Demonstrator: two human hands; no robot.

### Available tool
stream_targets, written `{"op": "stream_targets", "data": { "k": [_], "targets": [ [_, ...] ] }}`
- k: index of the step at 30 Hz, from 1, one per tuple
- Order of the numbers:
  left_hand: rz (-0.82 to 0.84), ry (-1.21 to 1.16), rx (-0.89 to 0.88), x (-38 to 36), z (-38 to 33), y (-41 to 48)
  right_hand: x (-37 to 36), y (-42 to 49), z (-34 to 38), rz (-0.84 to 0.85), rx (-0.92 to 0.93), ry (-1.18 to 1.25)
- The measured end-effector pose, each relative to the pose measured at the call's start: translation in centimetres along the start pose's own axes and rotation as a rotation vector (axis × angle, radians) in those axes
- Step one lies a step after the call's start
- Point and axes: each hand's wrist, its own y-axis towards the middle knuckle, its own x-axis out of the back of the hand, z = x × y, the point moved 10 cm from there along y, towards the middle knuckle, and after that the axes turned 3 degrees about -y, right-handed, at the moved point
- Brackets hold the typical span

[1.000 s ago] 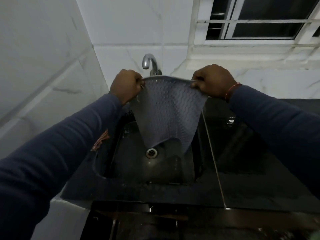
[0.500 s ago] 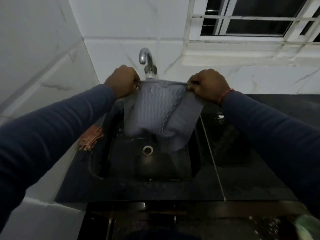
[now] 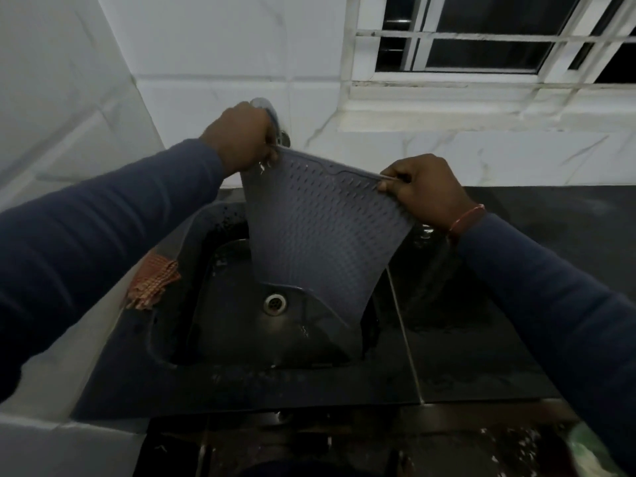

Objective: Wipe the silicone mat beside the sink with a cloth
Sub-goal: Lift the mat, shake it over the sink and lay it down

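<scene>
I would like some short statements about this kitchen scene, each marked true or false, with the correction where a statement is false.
1. The left hand and the right hand each pinch an upper corner of the grey mat. True.
2. The checked cloth lies on the counter to the left of the sink, with no hand on it. True.
3. The grey mat lies flat on the counter. False: it hangs over the sink.
4. A red band is on the left wrist. False: the red band is on the right wrist.
5. The grey mat covers the drain. False: the drain shows beside the mat's lower edge.
</scene>
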Motion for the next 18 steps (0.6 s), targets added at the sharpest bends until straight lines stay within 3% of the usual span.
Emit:
{"op": "stream_targets", "data": {
  "k": [5, 8, 10, 11, 13, 14, 16, 18],
  "targets": [
    [-0.106, -0.041, -0.157, 2.9, -12.8, 6.4, 6.9, -3.0, -8.7, -0.138, -0.216, 0.23],
    [-0.173, -0.319, -0.262, 1.2, -22.4, 8.4, 9.6, -7.3, -17.5, -0.176, -0.382, 0.317],
    [-0.185, -0.553, -0.238, -3.3, -26.1, 8.7, 10.3, -11.2, -24.9, -0.198, -0.561, 0.32],
    [-0.169, -0.651, -0.13, -7.4, -26.1, 8.1, 9.5, -13.6, -29.6, -0.165, -0.678, 0.298],
    [-0.055, -0.73, 0.24, -17.8, -22.1, 4.4, 5.0, -19.1, -37.3, 0.062, -0.883, 0.153],
    [0.084, -0.723, 0.481, -23.8, -20.0, 0.8, 2.8, -21.9, -40.4, 0.192, -0.949, 0.056],
    [0.402, -0.68, 0.831, -34.1, -18.0, -7.4, -0.3, -25.9, -46.0, 0.293, -1.065, 0.088],
    [0.455, -0.643, 0.841, -36.7, -17.3, -11.8, -0.9, -26.3, -47.0, 0.237, -1.059, 0.171]
  ]
}}
